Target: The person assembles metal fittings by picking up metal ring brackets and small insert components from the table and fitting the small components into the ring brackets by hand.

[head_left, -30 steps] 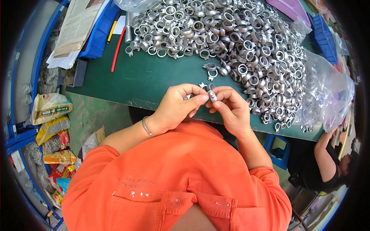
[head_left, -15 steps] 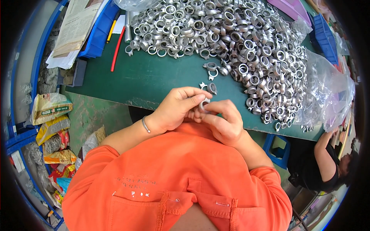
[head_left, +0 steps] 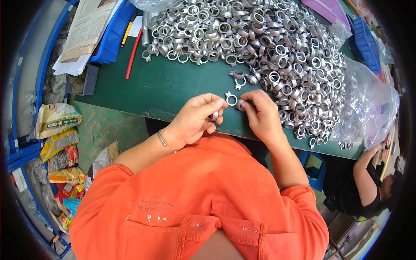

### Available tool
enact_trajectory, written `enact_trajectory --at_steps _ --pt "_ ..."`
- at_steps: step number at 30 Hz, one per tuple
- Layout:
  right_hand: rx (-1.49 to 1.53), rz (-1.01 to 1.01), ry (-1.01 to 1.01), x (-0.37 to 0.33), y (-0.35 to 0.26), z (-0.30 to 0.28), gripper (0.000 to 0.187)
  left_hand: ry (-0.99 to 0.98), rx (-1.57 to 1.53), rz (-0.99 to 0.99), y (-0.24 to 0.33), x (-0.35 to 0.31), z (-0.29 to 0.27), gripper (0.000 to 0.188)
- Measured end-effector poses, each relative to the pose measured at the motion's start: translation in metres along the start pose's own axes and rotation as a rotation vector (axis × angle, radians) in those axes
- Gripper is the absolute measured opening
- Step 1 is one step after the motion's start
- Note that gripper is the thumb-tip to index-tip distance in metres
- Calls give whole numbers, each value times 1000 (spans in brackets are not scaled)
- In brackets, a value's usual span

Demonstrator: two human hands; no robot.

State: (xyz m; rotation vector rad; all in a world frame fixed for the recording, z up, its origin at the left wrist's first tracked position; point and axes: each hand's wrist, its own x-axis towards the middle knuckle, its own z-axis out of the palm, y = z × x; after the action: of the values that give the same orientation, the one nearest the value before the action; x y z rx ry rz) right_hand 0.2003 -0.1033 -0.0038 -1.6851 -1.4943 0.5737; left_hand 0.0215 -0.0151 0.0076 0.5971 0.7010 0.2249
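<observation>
the green tabletop carries a big heap of metal rings spreading across its far side and right. both forearms rise from the lower edge in orange sleeves and meet at the near edge. the left hand is curled, fingers pinched shut around a small metal piece. the right hand, fingers bent, grips another metal ring at its fingertips. one loose ring lies on the tabletop just beyond them.
</observation>
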Motion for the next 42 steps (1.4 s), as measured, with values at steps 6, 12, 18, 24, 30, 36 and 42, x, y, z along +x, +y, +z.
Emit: enact_trajectory --at_steps 6,12,18,24,30,36,42 --pt "480 17 139 -5 -15 5 16 -42 114 -81 2 -2 10 20" --pt "590 -136 220 -8 -24 10 22 17 327 168 3 -6 13 13" --pt "434 -202 102 -9 -22 1 25 73 378 212 2 -9 16 12" --pt "383 -229 113 -10 -16 6 24 111 740 569 1 -8 15 11" --pt "775 222 86 -18 -21 9 17 61 736 602 5 -11 16 14" --pt "990 203 283 -10 -17 7 16 -25 158 -7 -1 -3 5 28" --pt "157 -349 138 5 -23 10 25 -158 -242 -276 -9 2 -9 32"
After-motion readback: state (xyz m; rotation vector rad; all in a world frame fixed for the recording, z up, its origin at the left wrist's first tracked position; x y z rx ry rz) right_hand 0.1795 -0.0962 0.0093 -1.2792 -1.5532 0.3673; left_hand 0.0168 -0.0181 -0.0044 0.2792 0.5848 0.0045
